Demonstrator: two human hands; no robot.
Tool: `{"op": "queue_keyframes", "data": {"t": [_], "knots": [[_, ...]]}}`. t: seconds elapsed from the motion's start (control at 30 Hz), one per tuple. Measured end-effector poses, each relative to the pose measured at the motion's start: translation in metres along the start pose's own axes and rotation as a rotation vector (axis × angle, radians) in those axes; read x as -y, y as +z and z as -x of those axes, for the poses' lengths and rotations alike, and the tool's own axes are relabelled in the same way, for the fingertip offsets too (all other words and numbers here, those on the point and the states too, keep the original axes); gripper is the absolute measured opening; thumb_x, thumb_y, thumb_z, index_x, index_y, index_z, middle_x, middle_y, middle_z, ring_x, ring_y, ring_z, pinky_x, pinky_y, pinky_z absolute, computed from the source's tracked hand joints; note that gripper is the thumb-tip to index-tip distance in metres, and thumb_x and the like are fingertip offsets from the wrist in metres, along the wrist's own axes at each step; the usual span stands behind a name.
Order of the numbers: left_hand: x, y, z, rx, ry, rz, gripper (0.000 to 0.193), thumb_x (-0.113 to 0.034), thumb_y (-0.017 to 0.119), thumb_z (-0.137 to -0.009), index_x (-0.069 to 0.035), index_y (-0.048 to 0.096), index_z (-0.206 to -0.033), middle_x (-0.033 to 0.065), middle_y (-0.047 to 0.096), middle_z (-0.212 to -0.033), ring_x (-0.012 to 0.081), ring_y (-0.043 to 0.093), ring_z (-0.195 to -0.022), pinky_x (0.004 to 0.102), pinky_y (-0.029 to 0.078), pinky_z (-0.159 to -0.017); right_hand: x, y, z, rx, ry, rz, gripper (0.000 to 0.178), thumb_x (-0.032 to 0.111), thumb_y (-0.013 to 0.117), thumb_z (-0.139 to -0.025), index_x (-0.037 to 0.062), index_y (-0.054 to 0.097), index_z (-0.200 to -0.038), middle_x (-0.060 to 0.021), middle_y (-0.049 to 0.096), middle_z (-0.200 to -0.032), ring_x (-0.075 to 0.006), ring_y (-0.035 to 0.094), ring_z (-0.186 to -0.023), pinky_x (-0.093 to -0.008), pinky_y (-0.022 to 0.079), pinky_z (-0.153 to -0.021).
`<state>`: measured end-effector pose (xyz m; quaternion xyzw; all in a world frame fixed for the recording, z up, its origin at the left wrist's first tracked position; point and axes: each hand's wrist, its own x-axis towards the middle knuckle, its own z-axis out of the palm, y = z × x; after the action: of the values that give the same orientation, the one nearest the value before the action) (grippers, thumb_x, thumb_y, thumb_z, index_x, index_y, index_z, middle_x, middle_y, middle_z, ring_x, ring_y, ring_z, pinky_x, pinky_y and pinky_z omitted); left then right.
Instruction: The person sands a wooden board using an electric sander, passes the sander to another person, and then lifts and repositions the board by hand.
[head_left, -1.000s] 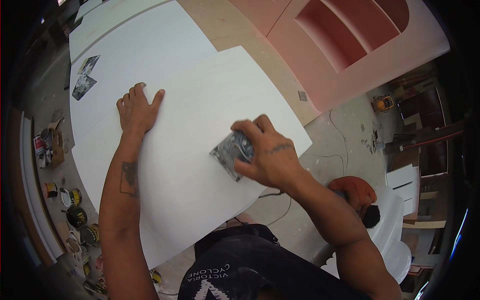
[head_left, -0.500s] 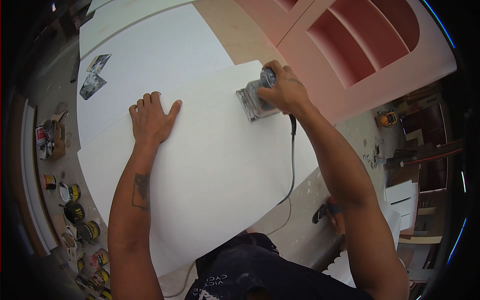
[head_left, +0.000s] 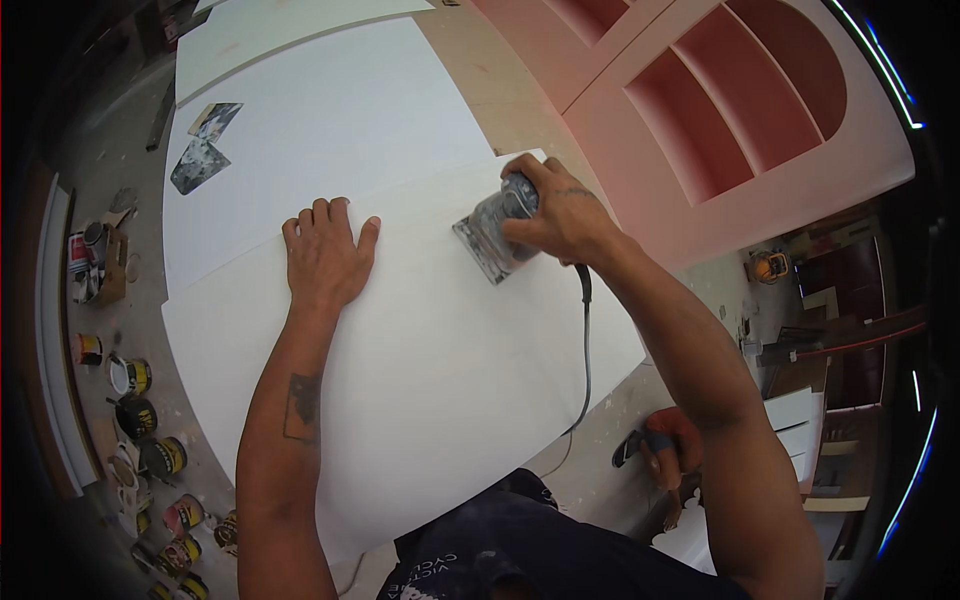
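Over on the far left there's a bunch of paint cans sitting on the floor, most of them black and yellow, and next along, two grubby flat pieces smeared dark and white lie on the farther white sheet. Nearer the worker is the big white panel, smooth and plain, with a far edge that slants up to the right. The left hand is palm down on it, thumb out and fingers loosely spread, fingertips right about at that far edge. Then the electric sander: grey body, darker rounded top, squarish base all streaked with whitish dust. It's sitting on the panel toward the upper right, well apart from the left hand and tucked into the right hand, which has fingers and thumb wrapped round the top from the right side. A dark cord hangs off the back and runs down across the panel. Further right, somebody's crouched low, and past the panel stands a pink cabinet with deeper-pink shelf recesses.
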<state>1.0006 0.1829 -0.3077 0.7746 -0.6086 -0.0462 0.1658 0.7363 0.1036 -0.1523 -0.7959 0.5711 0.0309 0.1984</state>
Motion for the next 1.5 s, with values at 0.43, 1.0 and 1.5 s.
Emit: {"op": "queue_keyframes", "data": {"t": [0.43, 1.0, 1.5], "knots": [[0.016, 0.015, 0.0, -0.082, 0.017, 0.056, 0.041, -0.032, 0.053, -0.112, -0.005, 0.066, -0.14, 0.0117, 0.068, -0.125, 0.0275, 0.061, -0.122, 0.0466, 0.038, -0.117, 0.012, 0.001, -0.009, 0.03, 0.016, -0.027, 0.071, 0.029, 0.078, -0.078, 0.015, 0.056, -0.145, -0.02, 0.058, -0.127, -0.0357, 0.075, -0.078, -0.0392, 0.068, -0.052], [0.088, -0.013, 0.03, -0.148, -0.115, -0.052, 0.04, -0.034, 0.051, -0.114, -0.006, 0.07, -0.136, 0.0117, 0.07, -0.132, 0.0286, 0.062, -0.131, 0.0501, 0.031, -0.128, 0.035, 0.023, -0.043, -0.258, 0.075, 0.014, 0.073, 0.038, 0.076, -0.08, 0.0188, 0.059, -0.148, -0.0193, 0.061, -0.133, -0.0381, 0.076, -0.099, -0.0428, 0.072, -0.072], [0.114, -0.032, 0.041, -0.074, -0.14, -0.047, 0.037, -0.035, 0.05, -0.116, -0.007, 0.07, -0.131, 0.0121, 0.068, -0.125, 0.0278, 0.062, -0.122, 0.0468, 0.038, -0.118, 0.146, 0.063, -0.034, -0.171, -0.066, 0.049, 0.072, 0.042, 0.076, -0.083, 0.0209, 0.06, -0.15, -0.0179, 0.063, -0.136, -0.0374, 0.075, -0.111, -0.0463, 0.064, -0.099]]}}
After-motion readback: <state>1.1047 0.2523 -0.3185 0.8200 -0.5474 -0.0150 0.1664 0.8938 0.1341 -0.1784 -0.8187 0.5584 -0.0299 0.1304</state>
